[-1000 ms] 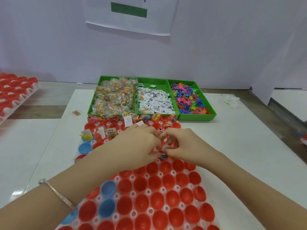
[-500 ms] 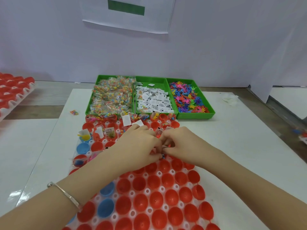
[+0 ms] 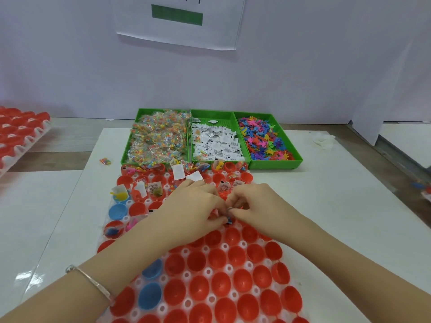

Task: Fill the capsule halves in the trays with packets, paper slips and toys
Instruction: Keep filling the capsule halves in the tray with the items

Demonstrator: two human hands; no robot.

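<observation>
The filling is running partway — the far capsule halves point(image 3: 154, 190) are holding their fillings, the near ones sitting empty. Over the tray point(image 3: 225, 247) the left hand point(image 3: 196, 206) and right hand point(image 3: 254, 203) are meeting, fingers curled, both pinching a small blue piece point(image 3: 230, 221) (too small to name). Beyond, green bins point(image 3: 275, 163) are offering packets point(image 3: 158, 138), paper slips point(image 3: 215, 145), toys point(image 3: 263, 141); only the forearms point(image 3: 116, 264) are hiding cups.
</observation>
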